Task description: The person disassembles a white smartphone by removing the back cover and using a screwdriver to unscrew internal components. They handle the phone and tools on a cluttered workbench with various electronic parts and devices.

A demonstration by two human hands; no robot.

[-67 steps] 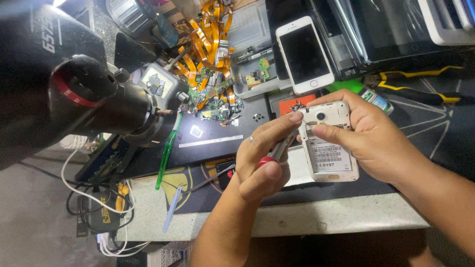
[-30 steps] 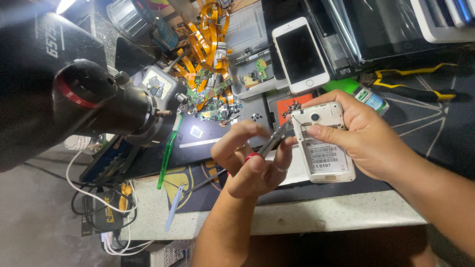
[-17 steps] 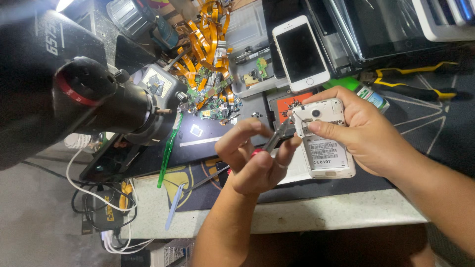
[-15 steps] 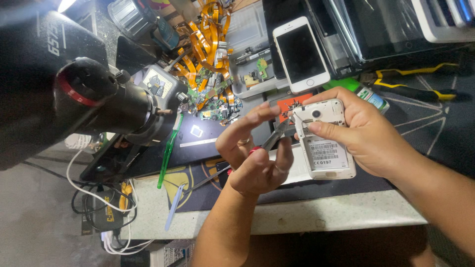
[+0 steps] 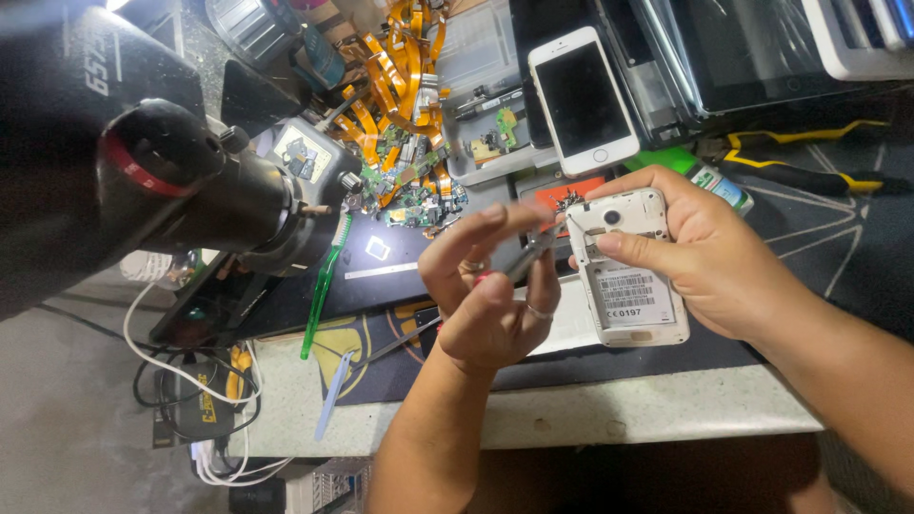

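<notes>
opened phone (image 5: pixel 628 276): white | toothbrush (image 5: pixel 324 286): green | ribbon cables (image 5: pixel 390 67): orange | pliers (image 5: pixel 800 157): yellow-black

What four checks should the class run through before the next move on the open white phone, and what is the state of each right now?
1. Phone steadied: ok. The right hand grips the white phone, back cover off, thumb across its upper part.
2. Tool gripped: ok. The left hand pinches a thin metal tool between its fingers.
3. Tool tip seated on the phone: cannot tell; the tip reaches the upper left edge, but contact is too small to see.
4. Space around the hands: not ok. Orange flex cables, small circuit boards and a second white phone lie close behind.
</notes>
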